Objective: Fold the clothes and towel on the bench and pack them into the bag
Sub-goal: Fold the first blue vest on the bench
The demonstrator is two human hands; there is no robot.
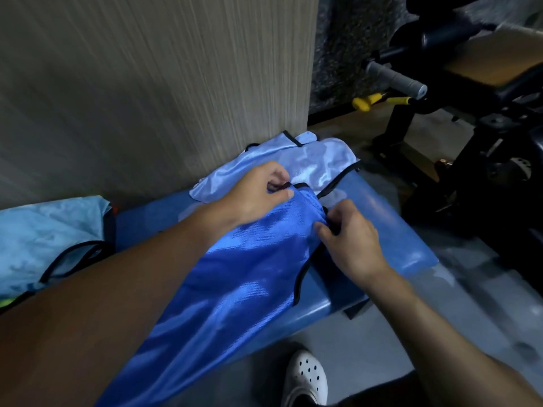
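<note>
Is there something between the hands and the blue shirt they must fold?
Nothing visible. The left hand and right hand both already pinch the black-trimmed top edge of the blue shirt, which drapes over the bench.

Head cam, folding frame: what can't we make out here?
- Bag: none identifiable in head view; the light blue fabric at left is cut by the frame edge.
- Blue vest: lower part hidden under the left forearm and cut by the bottom edge.
- Left hand and right hand fingertips: curled into the vest's black trim.
- Gym equipment: dark, blurred.
</note>
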